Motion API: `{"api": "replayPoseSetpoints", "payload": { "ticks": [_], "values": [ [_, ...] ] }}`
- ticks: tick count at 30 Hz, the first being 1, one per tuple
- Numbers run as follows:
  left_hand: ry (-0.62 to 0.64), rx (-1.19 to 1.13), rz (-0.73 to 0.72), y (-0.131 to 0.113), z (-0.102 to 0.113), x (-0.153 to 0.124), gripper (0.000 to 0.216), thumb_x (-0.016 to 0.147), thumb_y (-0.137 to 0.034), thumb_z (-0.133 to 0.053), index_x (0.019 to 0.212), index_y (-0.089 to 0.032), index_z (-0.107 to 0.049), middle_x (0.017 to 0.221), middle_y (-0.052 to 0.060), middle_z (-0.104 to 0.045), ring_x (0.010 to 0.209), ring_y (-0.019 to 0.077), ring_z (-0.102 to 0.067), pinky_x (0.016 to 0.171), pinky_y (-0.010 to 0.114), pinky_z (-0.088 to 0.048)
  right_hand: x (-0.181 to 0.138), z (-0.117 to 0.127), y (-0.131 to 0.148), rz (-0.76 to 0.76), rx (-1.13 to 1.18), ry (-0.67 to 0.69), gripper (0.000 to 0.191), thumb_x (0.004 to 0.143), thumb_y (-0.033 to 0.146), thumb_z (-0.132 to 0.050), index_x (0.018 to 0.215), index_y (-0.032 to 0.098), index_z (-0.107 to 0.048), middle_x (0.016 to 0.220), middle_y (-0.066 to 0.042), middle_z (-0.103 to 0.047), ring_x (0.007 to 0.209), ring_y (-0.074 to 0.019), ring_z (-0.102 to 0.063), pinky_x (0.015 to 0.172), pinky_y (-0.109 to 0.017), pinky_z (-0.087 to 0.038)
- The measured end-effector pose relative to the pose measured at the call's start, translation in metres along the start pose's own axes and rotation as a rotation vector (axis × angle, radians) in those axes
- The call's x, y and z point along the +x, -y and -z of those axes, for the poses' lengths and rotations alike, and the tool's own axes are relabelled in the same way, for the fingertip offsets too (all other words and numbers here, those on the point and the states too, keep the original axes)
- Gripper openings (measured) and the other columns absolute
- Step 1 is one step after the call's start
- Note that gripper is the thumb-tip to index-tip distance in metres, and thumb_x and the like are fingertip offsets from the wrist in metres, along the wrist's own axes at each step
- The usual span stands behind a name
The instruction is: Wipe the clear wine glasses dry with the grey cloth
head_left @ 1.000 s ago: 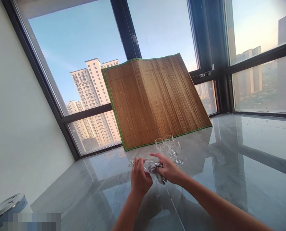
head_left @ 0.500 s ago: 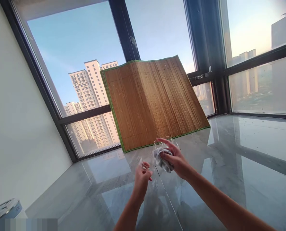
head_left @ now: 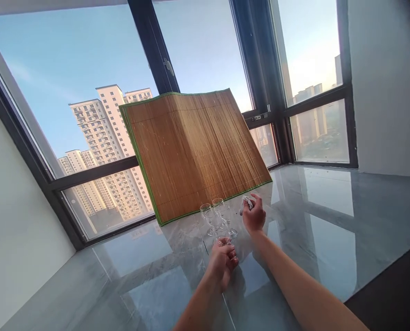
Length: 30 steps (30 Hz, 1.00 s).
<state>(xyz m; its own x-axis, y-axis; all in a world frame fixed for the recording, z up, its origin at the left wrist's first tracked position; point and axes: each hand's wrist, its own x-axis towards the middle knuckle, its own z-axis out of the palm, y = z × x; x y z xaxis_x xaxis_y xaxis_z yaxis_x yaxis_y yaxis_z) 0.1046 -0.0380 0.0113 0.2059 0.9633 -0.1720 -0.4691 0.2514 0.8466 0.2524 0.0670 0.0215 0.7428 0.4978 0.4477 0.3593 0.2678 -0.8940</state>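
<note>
My left hand is low in the middle of the head view, its fingers closed round a small clear stemmed glass. The fingers hide most of that glass. Just beyond it several clear stemmed glasses stand upright, grouped close together on the glossy grey marble-look surface. To their right my right hand is raised, fingers curled round a crumpled pale grey cloth. Much of the cloth is hidden in the palm. The right hand is apart from the glasses.
Behind the glasses a brown bamboo mat with green edging leans against the dark window frame. White walls close in on both sides. At lower right is the surface's edge, with a dark area beyond.
The view has turned right. My left hand has brought its glass close to the standing glasses. My right hand with the cloth has moved off to their right, uncovering them.
</note>
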Motion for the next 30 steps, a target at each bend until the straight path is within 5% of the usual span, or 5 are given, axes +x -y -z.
{"api": "replayPoseSetpoints", "payload": {
  "ticks": [9, 18, 23, 26, 30],
  "values": [
    [-0.098, 0.298, -0.02, -0.007, 0.01, -0.002, 0.056, 0.061, -0.016, -0.065, 0.115, -0.024, -0.054, 0.118, 0.005, -0.055, 0.066, 0.0066, -0.059, 0.041, 0.016, -0.023, -0.002, -0.008, -0.02, -0.04, -0.153, 0.107, 0.036, 0.089, 0.034, -0.048, 0.123, 0.024, -0.052, 0.101, -0.005, -0.072, 0.08, -0.0217, -0.065, 0.064, -0.027, -0.035],
    [-0.378, 1.554, -0.506, -0.059, 0.049, -0.016, 0.013, 0.074, -0.028, -0.056, 0.08, -0.02, -0.065, 0.07, 0.001, -0.058, 0.069, 0.016, -0.054, 0.063, 0.026, -0.034, -0.002, -0.011, -0.021, -0.052, -0.159, 0.123, 0.034, 0.088, 0.031, -0.05, 0.121, 0.024, -0.053, 0.101, -0.005, -0.072, 0.079, -0.0208, -0.065, 0.065, -0.028, -0.036],
    [-0.148, 1.402, -0.593, -0.048, 0.055, -0.009, 0.02, 0.072, -0.035, -0.066, 0.087, -0.021, -0.068, 0.083, 0.002, -0.058, 0.077, 0.0173, -0.052, 0.071, 0.027, -0.036, -0.003, -0.012, -0.021, -0.041, -0.153, 0.123, 0.033, 0.088, 0.032, -0.049, 0.12, 0.022, -0.054, 0.101, -0.006, -0.072, 0.079, -0.0209, -0.064, 0.066, -0.028, -0.037],
    [-0.163, 1.222, -0.616, -0.034, 0.05, -0.004, 0.035, 0.069, -0.043, -0.073, 0.097, -0.023, -0.067, 0.088, 0.003, -0.056, 0.08, 0.0189, -0.051, 0.075, 0.028, -0.039, -0.004, -0.013, -0.022, -0.021, -0.159, 0.13, 0.032, 0.088, 0.032, -0.05, 0.118, 0.022, -0.055, 0.101, -0.006, -0.073, 0.08, -0.0217, -0.065, 0.066, -0.029, -0.036],
    [-0.19, 1.156, -0.637, -0.022, 0.043, 0.001, 0.031, 0.063, -0.044, -0.078, 0.081, -0.022, -0.066, 0.095, 0.005, -0.053, 0.093, 0.0231, -0.051, 0.088, 0.033, -0.039, -0.004, -0.015, -0.024, -0.013, -0.167, 0.142, 0.032, 0.089, 0.032, -0.049, 0.118, 0.021, -0.056, 0.1, -0.006, -0.073, 0.08, -0.0217, -0.065, 0.066, -0.029, -0.036]
  ]
}}
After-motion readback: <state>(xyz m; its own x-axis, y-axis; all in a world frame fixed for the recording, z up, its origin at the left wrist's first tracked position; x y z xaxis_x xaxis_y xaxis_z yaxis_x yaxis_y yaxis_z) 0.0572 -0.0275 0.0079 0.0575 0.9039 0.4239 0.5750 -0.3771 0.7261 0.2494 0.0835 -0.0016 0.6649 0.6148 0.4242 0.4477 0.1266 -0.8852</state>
